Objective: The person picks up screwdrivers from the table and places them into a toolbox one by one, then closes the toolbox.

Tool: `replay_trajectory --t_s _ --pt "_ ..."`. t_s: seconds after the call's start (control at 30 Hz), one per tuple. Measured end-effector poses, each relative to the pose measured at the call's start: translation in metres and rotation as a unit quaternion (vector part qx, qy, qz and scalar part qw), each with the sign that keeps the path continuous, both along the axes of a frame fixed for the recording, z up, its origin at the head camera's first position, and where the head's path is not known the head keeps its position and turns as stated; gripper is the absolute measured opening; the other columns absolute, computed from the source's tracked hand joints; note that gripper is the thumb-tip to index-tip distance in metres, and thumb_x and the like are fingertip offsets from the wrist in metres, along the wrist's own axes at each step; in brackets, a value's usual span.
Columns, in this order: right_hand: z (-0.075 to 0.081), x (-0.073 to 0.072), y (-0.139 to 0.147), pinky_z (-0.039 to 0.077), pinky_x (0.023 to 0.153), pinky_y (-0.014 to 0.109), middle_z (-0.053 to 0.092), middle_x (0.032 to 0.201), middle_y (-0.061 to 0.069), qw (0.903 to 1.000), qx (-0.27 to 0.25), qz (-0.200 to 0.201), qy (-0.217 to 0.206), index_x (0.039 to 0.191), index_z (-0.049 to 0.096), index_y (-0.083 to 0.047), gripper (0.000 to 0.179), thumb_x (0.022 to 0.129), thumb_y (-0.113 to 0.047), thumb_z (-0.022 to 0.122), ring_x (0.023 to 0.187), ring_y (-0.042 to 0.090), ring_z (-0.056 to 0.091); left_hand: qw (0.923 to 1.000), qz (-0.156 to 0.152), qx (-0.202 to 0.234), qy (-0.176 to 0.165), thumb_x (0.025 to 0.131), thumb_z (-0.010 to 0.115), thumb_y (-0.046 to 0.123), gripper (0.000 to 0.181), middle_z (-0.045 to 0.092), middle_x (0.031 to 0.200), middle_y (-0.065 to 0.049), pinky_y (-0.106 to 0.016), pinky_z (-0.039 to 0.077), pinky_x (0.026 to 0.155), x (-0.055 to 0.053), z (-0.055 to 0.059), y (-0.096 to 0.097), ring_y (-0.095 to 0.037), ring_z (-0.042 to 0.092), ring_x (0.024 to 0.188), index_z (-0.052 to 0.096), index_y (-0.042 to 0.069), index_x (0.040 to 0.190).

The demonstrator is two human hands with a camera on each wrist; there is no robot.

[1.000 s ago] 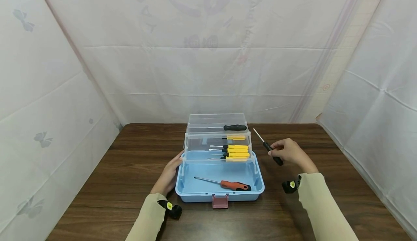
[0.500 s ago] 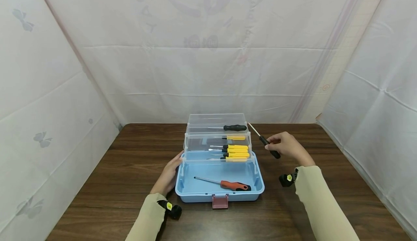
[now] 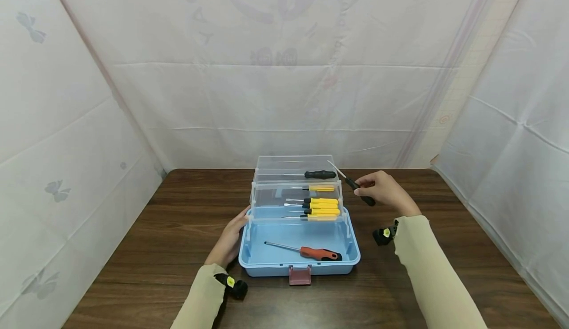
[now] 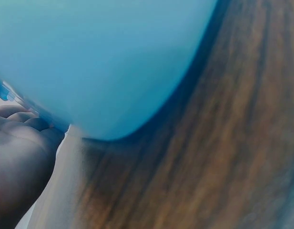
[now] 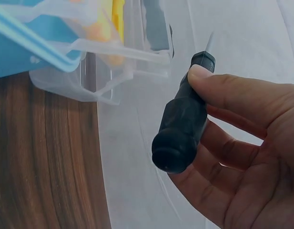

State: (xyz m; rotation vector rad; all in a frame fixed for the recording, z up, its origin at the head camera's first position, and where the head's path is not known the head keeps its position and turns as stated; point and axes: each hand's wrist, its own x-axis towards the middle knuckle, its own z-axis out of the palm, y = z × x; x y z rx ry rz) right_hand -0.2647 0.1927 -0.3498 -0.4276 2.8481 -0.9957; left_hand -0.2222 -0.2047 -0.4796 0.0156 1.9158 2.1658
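Observation:
A light blue toolbox (image 3: 302, 270) stands unlidded on the table, its clear trays (image 3: 271, 196) raised at the back. My left hand (image 3: 229, 237) holds the box's left side near the back, fingers partly hidden by it in the left wrist view. Up to the right of the trays, my right hand (image 3: 386, 190) pinches a black-handled screwdriver (image 3: 361, 191) between thumb and fingers. Its shaft points up and left, towards the top tray. Another black screwdriver (image 3: 320, 175) lies in that tray. Several yellow screwdrivers (image 3: 322, 201) fill the lower trays. An orange-and-black screwdriver (image 3: 315, 253) rests in the box bottom.
The dark wooden table (image 3: 186, 230) reaches out on both sides of the box. White sheeting (image 3: 284, 102) hangs behind and at the sides. A pinkish latch (image 3: 300, 275) hangs from the box's front.
My right hand has moved left and away from me with the screwdriver, bringing its tip from beside the trays to the top tray. My left hand has stayed in place.

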Motion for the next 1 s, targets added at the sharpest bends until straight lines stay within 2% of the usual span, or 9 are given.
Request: replay_trajectory --t_s 0.2,0.67,0.83,1.0 --pt "0.002 -0.005 -0.007 0.050 0.073 0.033 0.068 0.098 0.013 1.0000 -0.002 0.001 0.003 0.113 0.069 0.000 0.029 0.090 -0.018 0.066 0.080 0.021 0.056 1.0000 0.000 -0.003 0.000 0.103 0.031 0.022 0.053 0.010 0.162 -0.010 -0.050 0.013 0.119 0.000 0.000 0.000 -0.030 0.008 0.149 0.019 0.013 0.154" --pt "0.006 -0.015 -0.025 0.052 0.072 0.032 0.070 0.101 0.016 0.9991 -0.030 0.028 0.014 0.115 0.068 0.001 0.028 0.091 -0.014 0.065 0.080 0.021 0.059 1.0000 0.006 0.001 -0.002 0.103 0.031 0.021 0.053 0.011 0.162 -0.012 -0.051 0.012 0.119 0.000 0.001 -0.002 -0.031 0.008 0.149 0.020 0.011 0.154" --pt "0.006 -0.019 -0.032 0.054 0.077 0.037 0.069 0.109 0.020 0.9987 -0.034 0.030 0.023 0.120 0.065 0.002 0.033 0.092 -0.013 0.064 0.088 0.024 0.064 0.9999 0.001 0.012 0.003 0.103 0.029 0.019 0.052 0.011 0.162 -0.013 -0.050 0.011 0.119 -0.001 0.001 -0.002 -0.031 0.007 0.149 0.019 0.010 0.154" --pt "0.007 -0.022 -0.040 0.054 0.082 0.041 0.065 0.119 0.023 0.9982 -0.038 0.034 0.030 0.126 0.061 0.002 0.035 0.094 -0.012 0.060 0.100 0.030 0.063 1.0000 0.004 0.004 0.005 0.102 0.030 0.019 0.053 0.011 0.162 -0.013 -0.051 0.012 0.119 -0.001 0.001 -0.002 -0.032 0.008 0.149 0.021 0.010 0.154"
